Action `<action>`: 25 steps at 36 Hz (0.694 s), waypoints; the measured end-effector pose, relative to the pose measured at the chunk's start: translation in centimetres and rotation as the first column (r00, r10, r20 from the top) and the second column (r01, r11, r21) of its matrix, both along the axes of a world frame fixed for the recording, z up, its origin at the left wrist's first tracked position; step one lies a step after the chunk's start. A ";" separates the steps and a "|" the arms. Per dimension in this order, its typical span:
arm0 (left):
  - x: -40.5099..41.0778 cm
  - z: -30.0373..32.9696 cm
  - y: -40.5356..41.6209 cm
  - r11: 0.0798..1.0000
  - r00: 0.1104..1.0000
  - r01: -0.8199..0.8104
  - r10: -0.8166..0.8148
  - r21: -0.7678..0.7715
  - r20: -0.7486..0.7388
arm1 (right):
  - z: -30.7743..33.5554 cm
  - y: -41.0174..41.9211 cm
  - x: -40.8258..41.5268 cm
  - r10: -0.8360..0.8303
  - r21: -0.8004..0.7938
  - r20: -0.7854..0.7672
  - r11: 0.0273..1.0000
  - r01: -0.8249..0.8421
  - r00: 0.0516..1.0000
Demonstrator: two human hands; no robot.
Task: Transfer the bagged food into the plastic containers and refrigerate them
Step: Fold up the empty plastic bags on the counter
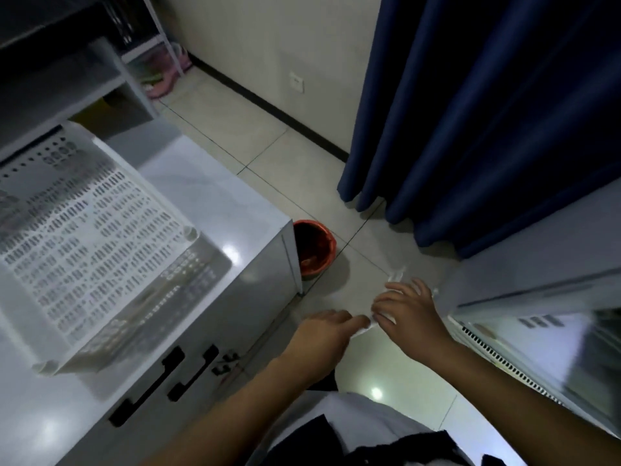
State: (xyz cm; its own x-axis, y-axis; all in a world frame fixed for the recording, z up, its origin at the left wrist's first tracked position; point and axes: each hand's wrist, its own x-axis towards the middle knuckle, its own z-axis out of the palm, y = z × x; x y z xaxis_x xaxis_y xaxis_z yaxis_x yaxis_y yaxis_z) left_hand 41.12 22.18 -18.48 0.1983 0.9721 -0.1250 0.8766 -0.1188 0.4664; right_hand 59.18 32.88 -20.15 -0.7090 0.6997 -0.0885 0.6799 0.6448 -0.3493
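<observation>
1. Both hands meet in mid-air above the pale tiled floor, between the glossy white cabinet tabletop on the left and the open white refrigerator on the right.
2. The right hand is curled over a thin, clear crumpled plastic bag; its fingers are bent and partly closed around the film, and a wisp of the bag sticks up just beyond the knuckles.
3. The left hand reaches across with its fingers nearly straight and close together, the tips touching a corner of the same bag at the meeting point. Whether they pinch it or merely rest on it cannot be told, since the frame is blurred there.
4. Judging by this pose, the bag looks empty or nearly so, and is being gathered or wrung between the hands rather than poured from; no food shows inside it.
5. A small orange-red round waste bin stands on the floor against the cabinet's side, just beyond the hands, which would suit discarding the bag.
6. A white perforated plastic rack lies tilted on the tabletop; no plastic containers are in view.
7. Dark blue curtains hang behind the refrigerator.
</observation>
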 end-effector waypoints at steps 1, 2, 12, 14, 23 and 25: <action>-0.2 -0.4 1.3 0.999 1.000 0.030 -0.030 -0.035 -0.009 | 0.1 1.3 -0.3 0.010 -0.004 0.017 1.000 -0.010 1.000; -0.4 -0.7 2.7 0.994 0.998 0.058 -0.059 -0.089 -0.011 | 0.1 2.7 -0.5 0.025 0.001 0.031 1.000 -0.025 0.999; -1.9 -3.7 15.4 0.975 0.990 0.017 -0.048 -0.221 -0.136 | -0.5 15.4 -4.0 0.127 0.004 0.142 0.992 -0.129 0.982; -2.1 -4.8 17.4 0.967 0.986 -0.057 0.016 -0.247 -0.165 | -1.6 17.9 -4.7 0.120 0.018 0.113 0.992 -0.123 0.986; -2.3 -9.2 26.2 0.711 0.864 -0.504 0.408 -0.490 -0.297 | -7.3 29.8 -6.9 0.038 -0.200 0.178 0.980 -0.002 0.983; -2.2 -10.2 27.7 0.600 0.806 -0.582 0.515 -0.548 -0.292 | -8.7 31.8 -6.8 0.052 -0.274 0.229 0.962 0.013 0.972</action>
